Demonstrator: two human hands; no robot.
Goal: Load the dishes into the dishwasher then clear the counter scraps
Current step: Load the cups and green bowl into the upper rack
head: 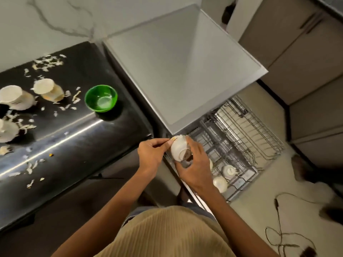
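Setting: home kitchen. You stand at a dark polished counter (78,138) strewn with pale food scraps (46,62), white cups (48,89) and a green bowl (101,98). Beside it, a dishwasher (178,71) with its wire rack (241,138) pulled out. Marble-veined wall (55,21), grey cabinet fronts (297,52), pale tiled floor (259,210).

Worktop (78,138): dark, polished, glossy, strong light streak across it. Green bowl (101,98) near its right edge: translucent shiny plastic. White cup (179,150) in hand: glazed ceramic, smooth, unglazed-looking brown foot ring. Cups (48,89) toward the left edge: same glossy white ceramic. Scraps (48,62) at the back edge: thin, papery, matt. Dishwasher rack (241,138): grey coated wire. Dishwasher top (176,58): brushed grey metal, matt. Shirt (167,236): tan ribbed cloth.
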